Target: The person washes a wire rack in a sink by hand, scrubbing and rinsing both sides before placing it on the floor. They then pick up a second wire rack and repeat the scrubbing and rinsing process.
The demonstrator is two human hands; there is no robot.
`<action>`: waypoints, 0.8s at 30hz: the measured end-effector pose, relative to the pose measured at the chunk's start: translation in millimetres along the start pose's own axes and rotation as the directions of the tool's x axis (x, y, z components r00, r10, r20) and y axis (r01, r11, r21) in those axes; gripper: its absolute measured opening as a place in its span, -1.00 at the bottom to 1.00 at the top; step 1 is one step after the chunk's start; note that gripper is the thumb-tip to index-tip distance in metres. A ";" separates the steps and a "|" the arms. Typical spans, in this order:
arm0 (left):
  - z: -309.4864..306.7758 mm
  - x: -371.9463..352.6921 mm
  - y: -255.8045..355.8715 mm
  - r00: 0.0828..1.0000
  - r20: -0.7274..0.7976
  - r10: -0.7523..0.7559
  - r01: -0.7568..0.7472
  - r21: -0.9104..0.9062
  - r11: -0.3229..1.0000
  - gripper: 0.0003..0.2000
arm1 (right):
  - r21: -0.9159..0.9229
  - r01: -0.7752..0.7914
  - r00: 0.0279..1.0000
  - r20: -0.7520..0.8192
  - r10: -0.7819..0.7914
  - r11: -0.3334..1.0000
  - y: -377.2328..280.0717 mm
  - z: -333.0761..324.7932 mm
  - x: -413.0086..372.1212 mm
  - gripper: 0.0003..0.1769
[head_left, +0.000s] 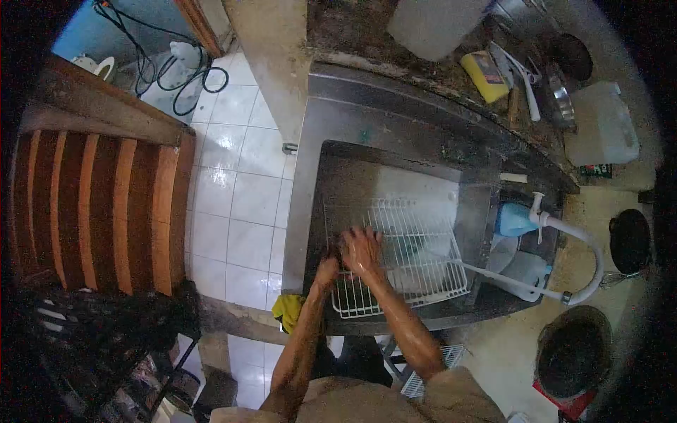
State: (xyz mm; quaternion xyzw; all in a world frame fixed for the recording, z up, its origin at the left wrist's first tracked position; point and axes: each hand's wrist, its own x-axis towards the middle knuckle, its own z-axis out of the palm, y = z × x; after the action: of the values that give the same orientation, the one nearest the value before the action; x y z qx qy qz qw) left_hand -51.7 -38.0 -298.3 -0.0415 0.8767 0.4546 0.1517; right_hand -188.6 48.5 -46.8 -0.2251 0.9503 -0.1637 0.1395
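Observation:
A white wire rack (pixel 438 271) lies tilted inside the metal sink (pixel 300 190). My left hand (pixel 326 271) is closed at the rack's left edge, its fingers curled around the wires and partly hidden. Beside it, my right hand (pixel 362 249) rests over the wires with its fingers spread. Both hands are close together, and a dark patch between them is too dim to make out. A pale hose (pixel 504 278) reaches from the right side over the rack. Both forearms look wet.
A yellow cloth (pixel 288 311) hangs at the sink's front left corner. On the right ledge stand a blue bottle (pixel 515 220) and a clear jug (pixel 527 273). A yellow sponge pack (pixel 485 76) and knives lie behind the sink. A black pan (pixel 572 352) sits at the lower right.

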 end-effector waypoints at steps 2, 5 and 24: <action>-10.9 -0.4 16.6 0.992 -0.077 0.097 -0.087 0.130 0.988 -0.53 | 0.128 -0.128 0.980 0.169 0.106 0.984 -19.5 -22.1 -15.6 -0.57; -66.5 -2.5 75.0 0.983 -0.163 0.088 -0.153 -0.448 0.881 -0.58 | 0.288 -0.133 0.991 0.024 0.131 0.948 -10.0 -6.2 3.6 -0.62; -134.1 -7.1 164.1 0.817 0.305 -0.490 0.536 -0.715 0.448 -0.49 | -0.035 -0.866 0.496 -0.193 0.846 0.500 238.2 96.2 57.9 -0.58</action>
State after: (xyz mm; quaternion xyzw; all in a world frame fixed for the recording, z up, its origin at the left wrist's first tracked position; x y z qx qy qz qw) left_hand -110.2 -51.3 -94.9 -0.3526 0.5335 0.7191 0.2718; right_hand -296.8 198.5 -234.3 0.2808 0.9523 -0.0285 0.1159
